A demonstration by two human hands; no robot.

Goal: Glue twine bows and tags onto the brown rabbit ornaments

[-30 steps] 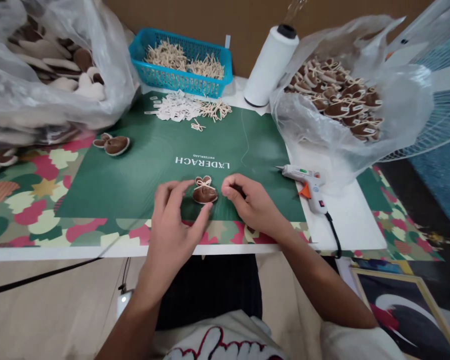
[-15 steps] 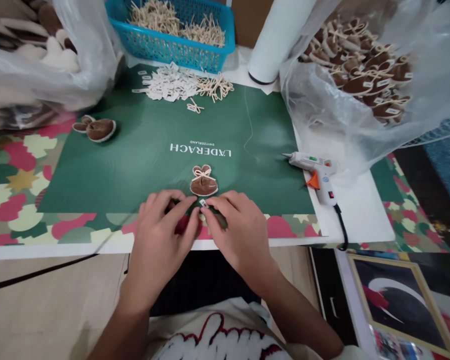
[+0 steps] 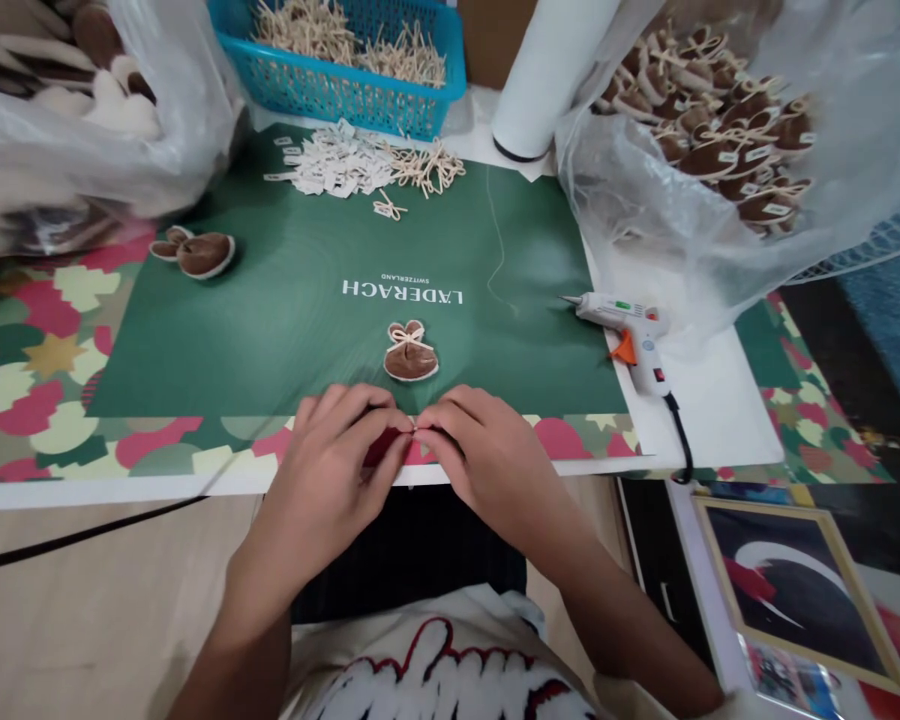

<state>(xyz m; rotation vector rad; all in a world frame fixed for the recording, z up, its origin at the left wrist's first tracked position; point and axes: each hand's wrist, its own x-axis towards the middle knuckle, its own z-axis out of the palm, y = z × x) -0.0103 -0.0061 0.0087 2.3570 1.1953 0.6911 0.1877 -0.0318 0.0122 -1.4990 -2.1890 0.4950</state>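
I see both hands at the near edge of the tabletop [image 3: 60, 495], fingertips meeting. Left hand [image 3: 322, 480] and right hand [image 3: 487, 470] pinch together on a very small white piece [image 3: 415, 428] between thumb and forefinger tips; it is too small for me to tell what it is. Fingers of both hands are closed on it.

Just beyond the fingertips, apart from them, a brown rabbit-shaped piece [image 3: 410, 353] with a pale string bow lies flat on the green mat [image 3: 285, 320]. A second brown piece [image 3: 195, 252] lies at the mat's far left corner.

At the mat's far edge: a heap of small white tags [image 3: 330, 168], beside it a cluster of string bows [image 3: 426, 168]. Behind them, a blue basket [image 3: 345, 90] with more bows. A white thread cone [image 3: 544, 80] stands to its right. A glue gun [image 3: 630, 335] lies right of the mat, cord trailing off the edge. Clear bag [image 3: 645, 230] of finished brown pieces far right; another bag [image 3: 82, 150] far left.
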